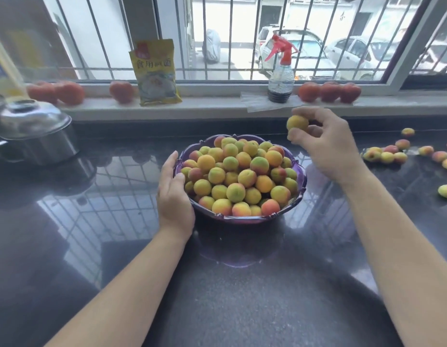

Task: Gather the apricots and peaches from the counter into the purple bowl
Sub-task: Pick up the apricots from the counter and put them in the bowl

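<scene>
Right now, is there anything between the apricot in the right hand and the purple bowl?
Nothing visible blocks it. The right hand pinches the apricot in the air just past the purple bowl at its far right rim. The left hand rests on the opposite side. The bowl is already heaped.

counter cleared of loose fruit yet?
No, loose apricots lie on the counter right of the purple bowl, and the right hand holds another one.
</scene>
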Demonstrator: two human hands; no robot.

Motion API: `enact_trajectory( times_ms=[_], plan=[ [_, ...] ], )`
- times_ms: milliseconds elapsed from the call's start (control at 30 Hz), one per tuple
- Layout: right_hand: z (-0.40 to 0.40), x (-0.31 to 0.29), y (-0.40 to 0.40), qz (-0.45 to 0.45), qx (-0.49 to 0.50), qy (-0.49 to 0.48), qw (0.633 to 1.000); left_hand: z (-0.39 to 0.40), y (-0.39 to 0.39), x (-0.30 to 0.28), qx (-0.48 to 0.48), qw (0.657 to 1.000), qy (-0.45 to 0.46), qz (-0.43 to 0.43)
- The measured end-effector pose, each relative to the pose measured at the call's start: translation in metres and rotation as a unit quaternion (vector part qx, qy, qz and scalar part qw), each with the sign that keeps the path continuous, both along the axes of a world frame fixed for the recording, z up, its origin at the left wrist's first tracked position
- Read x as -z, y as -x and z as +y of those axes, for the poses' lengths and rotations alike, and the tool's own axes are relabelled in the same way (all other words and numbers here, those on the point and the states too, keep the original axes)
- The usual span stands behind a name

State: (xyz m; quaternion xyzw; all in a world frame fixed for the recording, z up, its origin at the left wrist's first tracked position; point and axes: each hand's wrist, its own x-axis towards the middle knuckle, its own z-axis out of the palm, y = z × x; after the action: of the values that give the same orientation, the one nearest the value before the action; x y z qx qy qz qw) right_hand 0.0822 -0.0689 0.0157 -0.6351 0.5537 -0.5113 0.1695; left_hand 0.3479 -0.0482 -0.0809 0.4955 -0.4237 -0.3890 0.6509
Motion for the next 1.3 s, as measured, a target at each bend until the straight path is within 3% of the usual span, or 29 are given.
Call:
enact_trajectory(
  times_ms=[100, 367, 633, 800, 1000, 1133, 1200, 1300],
  plan=[
    [0.030, -0.019, -0.043, 0.024, -0.044, 0.000, 0.999, 0.006, 0.000, -0.006, 0.006, 1.000, -0.007, -0.012],
    [0.064, -0.022, -0.069, 0.162, -0.006, -0.017, 0.987, 0.039, 0.012, -0.022, -0.008, 0.996, -0.084, -0.011],
    [0.074, 0.021, -0.082, 0.356, 0.077, 0.089, 0.927, 0.096, 0.030, -0.021, 0.013, 0.995, -0.099, 0.025],
    [0.077, 0.026, -0.079, 0.357, 0.090, 0.088, 0.925, 0.067, 0.006, -0.036, -0.043, 0.994, -0.094, 0.029],
    [0.073, 0.021, -0.089, 0.335, 0.095, 0.048, 0.936, 0.006, -0.010, -0.031, 0.088, 0.969, -0.176, 0.152],
    [0.082, 0.028, -0.070, 0.205, 0.077, 0.048, 0.975, 0.006, -0.005, -0.033, 0.094, 0.959, -0.181, 0.197],
    [0.090, 0.037, -0.047, 0.142, 0.116, 0.069, 0.981, 0.012, 0.001, -0.034, 0.079, 0.960, -0.174, 0.205],
    [0.091, 0.061, 0.007, 0.137, 0.198, 0.024, 0.970, 0.022, 0.016, -0.032, 0.062, 0.965, -0.154, 0.205]
  ],
)
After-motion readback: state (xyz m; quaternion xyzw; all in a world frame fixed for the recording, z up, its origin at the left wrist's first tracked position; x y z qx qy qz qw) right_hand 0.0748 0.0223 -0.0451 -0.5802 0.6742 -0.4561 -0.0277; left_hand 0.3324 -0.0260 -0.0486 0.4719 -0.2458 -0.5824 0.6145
